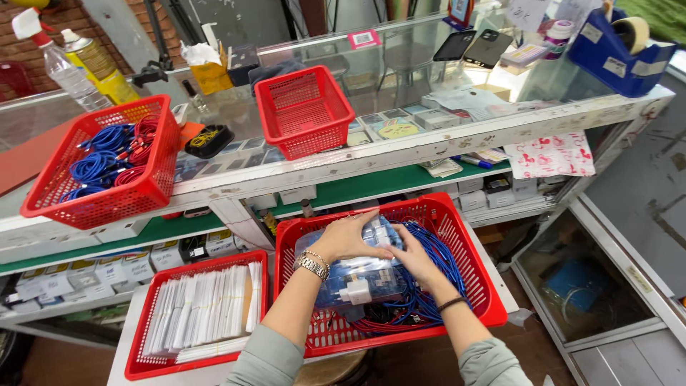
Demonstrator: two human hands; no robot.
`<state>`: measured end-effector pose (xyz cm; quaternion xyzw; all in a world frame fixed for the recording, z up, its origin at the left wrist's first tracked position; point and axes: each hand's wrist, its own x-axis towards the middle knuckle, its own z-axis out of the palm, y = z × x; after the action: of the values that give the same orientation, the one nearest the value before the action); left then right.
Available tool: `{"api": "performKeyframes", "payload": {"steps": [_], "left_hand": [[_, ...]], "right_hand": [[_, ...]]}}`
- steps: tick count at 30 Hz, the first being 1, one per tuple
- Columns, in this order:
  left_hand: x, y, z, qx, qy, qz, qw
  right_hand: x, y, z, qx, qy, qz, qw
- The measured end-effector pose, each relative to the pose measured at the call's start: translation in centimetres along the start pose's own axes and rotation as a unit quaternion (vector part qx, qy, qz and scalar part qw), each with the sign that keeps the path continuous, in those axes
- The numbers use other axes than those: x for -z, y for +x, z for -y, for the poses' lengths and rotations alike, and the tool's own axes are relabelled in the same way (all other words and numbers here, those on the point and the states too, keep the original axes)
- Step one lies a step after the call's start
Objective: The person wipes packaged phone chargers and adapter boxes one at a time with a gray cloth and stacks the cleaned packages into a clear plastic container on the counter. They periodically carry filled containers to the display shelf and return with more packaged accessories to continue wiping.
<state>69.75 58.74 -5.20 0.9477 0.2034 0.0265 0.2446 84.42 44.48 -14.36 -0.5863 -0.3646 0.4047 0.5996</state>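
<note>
While both hands sit inside the near basket, layout reads like this:

Left hand [348,239]: fingers spread over the top of a clear plastic bag of white chargers [355,275], pressing it; metal watch on the wrist.
Right hand [413,256]: fingers curled against the bag's right side, gripping it; dark band on the wrist.
Bag: lies in the middle of the red basket [477,286], on top of loose blue cables [444,259] with red ones mixed in underneath.
Basket walls: raised rim all round; bag sits well inside, cables fill the right half.
Left neighbour: second red basket [139,336] packed with flat white packets [204,311], just beside the first, rims nearly touching.
Overhead: white painted counter edge [400,154] with a glass top runs across just beyond the basket's far rim.
On the counter: empty red basket [305,111] mid-way, red basket of coiled blue and red cables [107,161] at left, blue tape dispenser [618,50] far right.
Under the counter: green shelf [371,184] with small boxes.
Open room: right of the near basket, bare floor and a low glass cabinet [593,286]; stool top [332,370] below the basket's front edge.
</note>
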Motion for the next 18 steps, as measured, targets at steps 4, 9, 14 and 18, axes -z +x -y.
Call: {"api": "performKeyframes", "payload": {"steps": [4, 9, 14, 18], "left_hand": [[0.8, -2.0, 0.3, 0.009, -0.03, -0.011, 0.999], [1.5, -4.2, 0.3, 0.003, -0.058, -0.056, 0.997], [1.6, -6.9, 1.8, -0.013, -0.129, -0.25, 0.959], [1.5, -12.3, 6.6, 0.086, -0.198, -0.266, 0.94]], "right_hand": [[2.8, 0.1, 0.3, -0.032, 0.136, -0.034, 0.99], [5.7, -1.6, -1.1, -0.055, 0.163, -0.127, 0.977], [3.2, -2.7, -2.7, -0.047, -0.148, -0.269, 0.951], [0.4, -5.5, -1.3, 0.081, -0.351, -0.38, 0.852]]}}
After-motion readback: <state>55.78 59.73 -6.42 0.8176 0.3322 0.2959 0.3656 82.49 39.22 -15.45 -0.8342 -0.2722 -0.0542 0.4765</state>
